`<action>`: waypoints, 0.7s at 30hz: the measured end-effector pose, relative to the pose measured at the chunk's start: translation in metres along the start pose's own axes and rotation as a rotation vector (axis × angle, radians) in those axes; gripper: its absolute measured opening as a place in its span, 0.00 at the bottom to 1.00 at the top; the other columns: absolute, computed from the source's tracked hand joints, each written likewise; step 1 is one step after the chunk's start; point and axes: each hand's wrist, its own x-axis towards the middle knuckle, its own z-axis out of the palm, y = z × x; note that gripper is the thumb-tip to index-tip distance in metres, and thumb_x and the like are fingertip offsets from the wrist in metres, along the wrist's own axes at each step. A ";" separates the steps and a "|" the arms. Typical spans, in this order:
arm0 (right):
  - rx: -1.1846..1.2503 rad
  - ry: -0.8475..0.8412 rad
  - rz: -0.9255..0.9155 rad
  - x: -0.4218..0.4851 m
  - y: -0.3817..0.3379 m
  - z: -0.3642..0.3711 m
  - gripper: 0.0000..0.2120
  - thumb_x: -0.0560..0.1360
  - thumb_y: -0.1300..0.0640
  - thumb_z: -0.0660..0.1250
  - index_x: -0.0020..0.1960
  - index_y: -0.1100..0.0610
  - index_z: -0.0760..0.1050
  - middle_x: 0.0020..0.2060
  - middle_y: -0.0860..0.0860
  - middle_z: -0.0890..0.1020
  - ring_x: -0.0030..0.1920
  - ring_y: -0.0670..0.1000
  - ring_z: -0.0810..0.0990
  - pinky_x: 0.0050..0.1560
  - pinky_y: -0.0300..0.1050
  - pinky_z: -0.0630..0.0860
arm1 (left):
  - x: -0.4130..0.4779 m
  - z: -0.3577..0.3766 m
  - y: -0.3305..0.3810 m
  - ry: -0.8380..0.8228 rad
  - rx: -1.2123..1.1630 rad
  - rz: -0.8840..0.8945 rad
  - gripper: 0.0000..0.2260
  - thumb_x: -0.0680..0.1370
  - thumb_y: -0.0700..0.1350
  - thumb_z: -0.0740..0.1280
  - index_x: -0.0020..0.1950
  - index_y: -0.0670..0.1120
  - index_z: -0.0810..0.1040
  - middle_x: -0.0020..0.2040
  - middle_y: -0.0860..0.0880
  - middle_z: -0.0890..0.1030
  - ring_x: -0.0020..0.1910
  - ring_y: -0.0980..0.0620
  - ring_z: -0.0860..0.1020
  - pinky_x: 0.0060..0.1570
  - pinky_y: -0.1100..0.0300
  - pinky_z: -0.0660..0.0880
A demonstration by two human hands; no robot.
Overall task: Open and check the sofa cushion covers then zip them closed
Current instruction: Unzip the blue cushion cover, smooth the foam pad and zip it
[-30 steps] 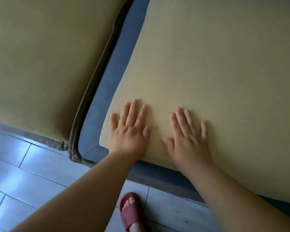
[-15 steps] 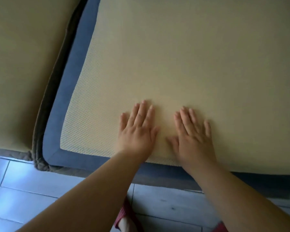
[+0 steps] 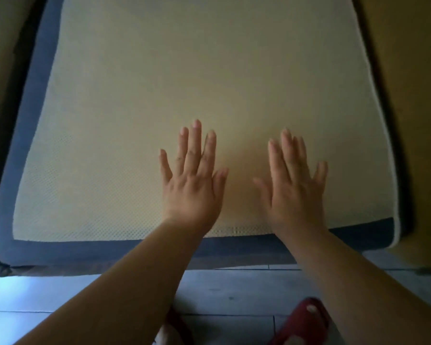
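Both hands have moved apart since a moment ago, and the fingers are spread wider. Nearest, at 5 o'clock, a red slipper (image 3: 306, 319) stands on the grey floor (image 3: 234, 290). Next comes the cushion's blue edge (image 3: 85, 247), at 6 o'clock. Just past it, the left hand (image 3: 192, 185) and right hand (image 3: 294, 188) seem to lie flat on the big yellow cushion (image 3: 209, 70), fingers straight, holding nothing. The cushion fills the middle, on the sofa. It looks soft and squashy, and probably floppy when lifted. Its dotted cloth looks rough, so not slippery. The blue edge near a corner looks best to grab. No zip shows. More cushions sit at 9 o'clock (image 3: 0, 70) and 3 o'clock (image 3: 413, 120).
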 end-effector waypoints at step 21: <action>0.001 -0.050 0.130 -0.032 0.111 0.009 0.33 0.80 0.38 0.48 0.79 0.55 0.54 0.79 0.54 0.54 0.79 0.57 0.51 0.73 0.65 0.49 | 0.007 0.063 0.111 -0.173 0.114 0.125 0.28 0.80 0.62 0.42 0.79 0.55 0.46 0.78 0.54 0.41 0.77 0.54 0.38 0.73 0.45 0.37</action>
